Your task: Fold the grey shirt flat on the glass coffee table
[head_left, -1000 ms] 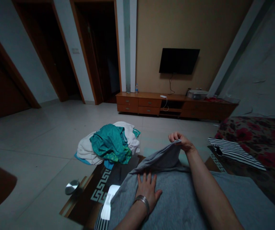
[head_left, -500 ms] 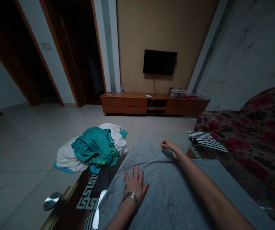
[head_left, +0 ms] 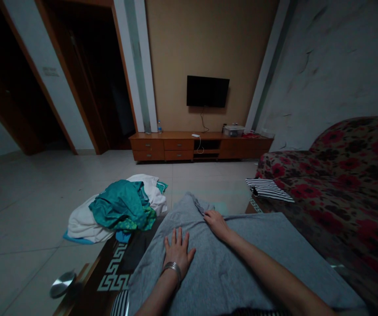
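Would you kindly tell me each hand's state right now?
Left hand: open, flat on the grey fabric garment.
Right hand: on that garment's fold; grip cannot be told.

light: dim, bluish | shadows: deep in doorways | edges: wide-angle bend (walls lean) | focus: sharp, slight noise

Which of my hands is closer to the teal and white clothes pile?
Left. The left hand lies flat on the grey garment just right of the clothes pile; the right hand rests farther right, on the same garment.
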Tool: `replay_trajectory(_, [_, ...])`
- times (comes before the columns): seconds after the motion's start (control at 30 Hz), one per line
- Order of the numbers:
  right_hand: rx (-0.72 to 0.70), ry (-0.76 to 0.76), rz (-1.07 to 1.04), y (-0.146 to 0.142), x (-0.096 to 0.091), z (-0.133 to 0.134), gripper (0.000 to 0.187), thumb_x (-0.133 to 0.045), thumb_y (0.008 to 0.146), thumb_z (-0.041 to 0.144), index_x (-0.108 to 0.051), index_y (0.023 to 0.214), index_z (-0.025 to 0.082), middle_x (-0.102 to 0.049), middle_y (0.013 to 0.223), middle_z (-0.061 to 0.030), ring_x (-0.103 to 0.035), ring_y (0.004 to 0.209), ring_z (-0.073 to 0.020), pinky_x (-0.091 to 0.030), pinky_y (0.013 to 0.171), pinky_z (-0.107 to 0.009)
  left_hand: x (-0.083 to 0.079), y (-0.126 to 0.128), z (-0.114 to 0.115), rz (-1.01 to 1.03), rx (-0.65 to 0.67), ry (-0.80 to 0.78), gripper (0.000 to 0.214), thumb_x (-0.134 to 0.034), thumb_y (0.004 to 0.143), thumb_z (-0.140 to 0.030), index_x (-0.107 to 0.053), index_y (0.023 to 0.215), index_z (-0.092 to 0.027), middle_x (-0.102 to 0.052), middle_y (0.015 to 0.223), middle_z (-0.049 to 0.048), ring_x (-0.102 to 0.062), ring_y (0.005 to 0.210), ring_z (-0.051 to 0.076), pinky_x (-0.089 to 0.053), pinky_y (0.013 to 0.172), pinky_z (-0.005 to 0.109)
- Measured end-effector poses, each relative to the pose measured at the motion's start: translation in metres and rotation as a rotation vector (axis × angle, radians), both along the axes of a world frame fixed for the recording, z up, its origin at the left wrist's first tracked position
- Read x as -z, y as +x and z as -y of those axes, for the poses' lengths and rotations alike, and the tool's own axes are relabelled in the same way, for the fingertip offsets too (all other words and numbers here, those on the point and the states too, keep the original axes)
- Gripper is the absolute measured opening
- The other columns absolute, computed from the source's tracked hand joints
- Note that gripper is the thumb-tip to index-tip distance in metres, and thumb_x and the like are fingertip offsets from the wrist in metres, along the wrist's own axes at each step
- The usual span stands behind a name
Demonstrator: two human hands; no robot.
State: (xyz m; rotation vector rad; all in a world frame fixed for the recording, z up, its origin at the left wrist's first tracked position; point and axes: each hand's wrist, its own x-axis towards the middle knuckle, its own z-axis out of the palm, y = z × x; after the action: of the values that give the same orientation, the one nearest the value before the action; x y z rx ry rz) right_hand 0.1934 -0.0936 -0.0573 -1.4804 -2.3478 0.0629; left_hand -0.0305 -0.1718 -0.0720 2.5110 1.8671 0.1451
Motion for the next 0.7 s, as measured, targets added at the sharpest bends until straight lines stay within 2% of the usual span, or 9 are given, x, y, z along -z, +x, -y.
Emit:
replay_trajectory(0.13, [0.127, -0.076, -0.125, 0.001, 0.006, -0.009, 0.030, -0.039, 0.090, 0.014, -0.059, 0.111, 0.019, -0.061, 0.112, -0.0075, -0.052, 0.106, -0.0165, -0.036, 0.092, -0.027, 0.004, 0.000, -0.001, -0.004, -0.001, 0.032, 0.061, -0.029, 0.088, -0.057, -0.038, 0.141, -0.028, -0.021, 0.153, 0.0090, -0.013, 0.141, 0.035, -0.008, 0.107, 0.064])
replay_trajectory(0.27, [0.275, -0.118, -0.137, -0.003, 0.004, -0.033, 0.036, -0.054, 0.082, 0.016, -0.055, 0.118, 0.016, -0.057, 0.116, -0.0110, -0.055, 0.101, -0.0175, -0.039, 0.085, -0.025, 0.008, -0.001, -0.001, 0.002, 0.007, 0.059, 0.060, -0.029, 0.088, -0.057, -0.038, 0.141, -0.029, -0.022, 0.153, 0.0089, -0.015, 0.141, 0.034, -0.010, 0.107, 0.064])
replay_trajectory(0.33, [0.321, -0.153, -0.127, -0.004, 0.002, -0.045, 0.036, -0.062, 0.077, 0.020, -0.060, 0.112, 0.017, -0.057, 0.115, -0.0105, -0.055, 0.100, -0.0181, -0.039, 0.081, -0.024, 0.009, -0.001, -0.002, 0.003, 0.005, 0.067, 0.060, -0.029, 0.088, -0.057, -0.039, 0.140, -0.029, -0.022, 0.153, 0.0089, -0.015, 0.141, 0.034, -0.010, 0.107, 0.064])
replay_trajectory(0.43, [0.347, -0.211, -0.106, -0.003, -0.002, -0.061, 0.021, -0.068, 0.069, 0.026, -0.066, 0.089, 0.019, -0.062, 0.103, -0.0061, -0.056, 0.095, -0.0176, -0.038, 0.074, -0.022, 0.010, -0.001, -0.002, 0.007, 0.006, 0.073, 0.060, -0.029, 0.088, -0.057, -0.039, 0.140, -0.029, -0.023, 0.153, 0.0089, -0.015, 0.141, 0.034, -0.010, 0.107, 0.064])
replay_trajectory(0.5, [0.390, -0.241, -0.102, 0.001, -0.005, -0.071, 0.017, -0.068, 0.069, 0.028, -0.066, 0.084, 0.019, -0.065, 0.092, -0.0045, -0.057, 0.087, -0.0164, -0.036, 0.069, -0.021, 0.009, -0.001, -0.002, 0.010, 0.008, 0.071, 0.060, -0.029, 0.088, -0.057, -0.039, 0.140, -0.029, -0.023, 0.153, 0.0090, -0.015, 0.141, 0.034, -0.010, 0.107, 0.064])
replay_trajectory(0.57, [0.459, -0.254, -0.107, 0.007, -0.007, -0.079, 0.019, -0.064, 0.073, 0.029, -0.065, 0.089, 0.019, -0.067, 0.089, -0.0041, -0.058, 0.082, -0.0154, -0.035, 0.065, -0.021, 0.008, -0.001, -0.001, 0.010, 0.009, 0.062, 0.060, -0.030, 0.088, -0.057, -0.039, 0.141, -0.029, -0.023, 0.153, 0.0091, -0.015, 0.141, 0.034, -0.010, 0.107, 0.064])
replay_trajectory(0.7, [0.570, -0.267, -0.124, 0.027, -0.008, -0.094, 0.024, -0.061, 0.077, 0.030, -0.063, 0.098, 0.020, -0.067, 0.102, -0.0062, -0.059, 0.087, -0.0152, -0.034, 0.063, -0.021, 0.005, -0.001, -0.001, 0.007, 0.004, 0.043, 0.060, -0.031, 0.088, -0.056, -0.038, 0.141, -0.029, -0.022, 0.153, 0.0090, -0.014, 0.141, 0.035, -0.011, 0.107, 0.064])
